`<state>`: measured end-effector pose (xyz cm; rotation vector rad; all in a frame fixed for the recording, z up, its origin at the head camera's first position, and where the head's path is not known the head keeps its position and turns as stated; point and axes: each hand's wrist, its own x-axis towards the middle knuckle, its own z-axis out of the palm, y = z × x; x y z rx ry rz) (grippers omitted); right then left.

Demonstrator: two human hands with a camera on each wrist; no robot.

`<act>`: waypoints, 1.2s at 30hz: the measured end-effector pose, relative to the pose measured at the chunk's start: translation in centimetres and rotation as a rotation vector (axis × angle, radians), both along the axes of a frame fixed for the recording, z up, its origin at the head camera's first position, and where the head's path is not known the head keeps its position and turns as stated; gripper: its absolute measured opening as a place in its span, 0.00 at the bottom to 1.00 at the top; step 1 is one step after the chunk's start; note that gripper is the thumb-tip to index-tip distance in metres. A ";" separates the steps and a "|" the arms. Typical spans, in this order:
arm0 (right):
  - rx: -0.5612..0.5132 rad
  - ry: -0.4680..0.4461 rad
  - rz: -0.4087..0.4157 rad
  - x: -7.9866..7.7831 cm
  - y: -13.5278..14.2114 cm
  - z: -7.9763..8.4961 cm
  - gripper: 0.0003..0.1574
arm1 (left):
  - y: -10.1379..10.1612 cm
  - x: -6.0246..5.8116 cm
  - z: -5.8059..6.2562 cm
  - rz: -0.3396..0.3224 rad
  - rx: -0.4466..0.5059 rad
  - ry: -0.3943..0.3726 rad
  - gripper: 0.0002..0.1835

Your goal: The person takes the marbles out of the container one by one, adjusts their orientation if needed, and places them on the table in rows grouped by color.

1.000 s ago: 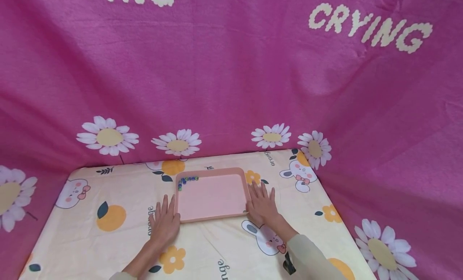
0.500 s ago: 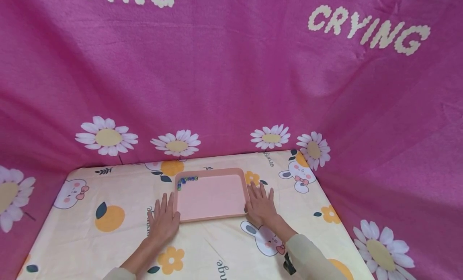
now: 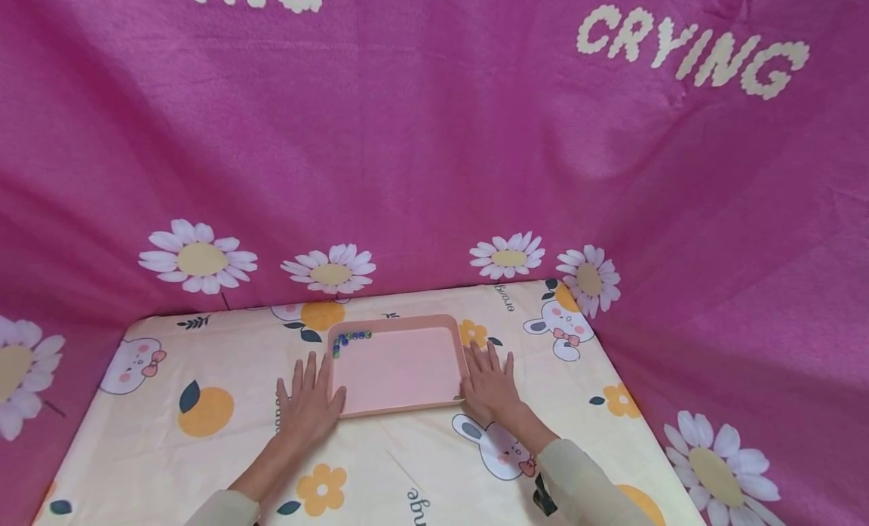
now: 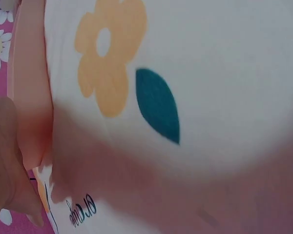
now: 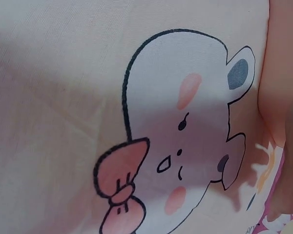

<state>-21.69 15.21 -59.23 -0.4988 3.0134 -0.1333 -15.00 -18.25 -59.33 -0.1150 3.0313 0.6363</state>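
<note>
A shallow pink tray (image 3: 400,371) lies on the patterned cloth in the head view. Several small blue and green glass marbles (image 3: 345,340) line its far left corner, some along the back wall and some along the left. My left hand (image 3: 307,407) rests at the tray's left side, fingers spread and straight, thumb reaching over the near left corner. On the opposite side my right hand (image 3: 492,386) has its fingers extended forward, the thumb by the near right corner. Both wrist views show the tray's outer wall (image 4: 31,73) beside part of a hand.
A cream tablecloth (image 3: 380,473) printed with oranges, flowers and rabbits covers the table. Behind and on both sides hangs a magenta curtain (image 3: 421,149) with daisies and white lettering. A small dark object (image 3: 543,497) shows beside the right sleeve.
My left hand has shifted slightly forward, its thumb moving right over the tray's near left corner. The right hand, tray and marbles look nearly unchanged.
</note>
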 end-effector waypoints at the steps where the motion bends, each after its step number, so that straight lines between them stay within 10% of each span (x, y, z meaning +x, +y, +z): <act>1: 0.001 0.000 0.000 0.0 0.0 0.0 0.38 | 0.0 0.0 0.0 -0.009 -0.008 0.004 0.44; 16: -0.034 0.045 -0.006 -0.1 0.1 0.3 0.35 | -0.1 -0.1 -0.4 -0.030 -0.073 0.045 0.47; 26: -0.553 0.100 -0.180 -1.1 -1.8 2.7 0.30 | -0.2 -0.1 -0.4 -0.034 -0.090 0.054 0.46; 36: -0.868 -0.050 -0.069 -1.6 -5.1 3.6 0.10 | -0.3 -0.1 -0.6 -0.034 -0.083 0.070 0.44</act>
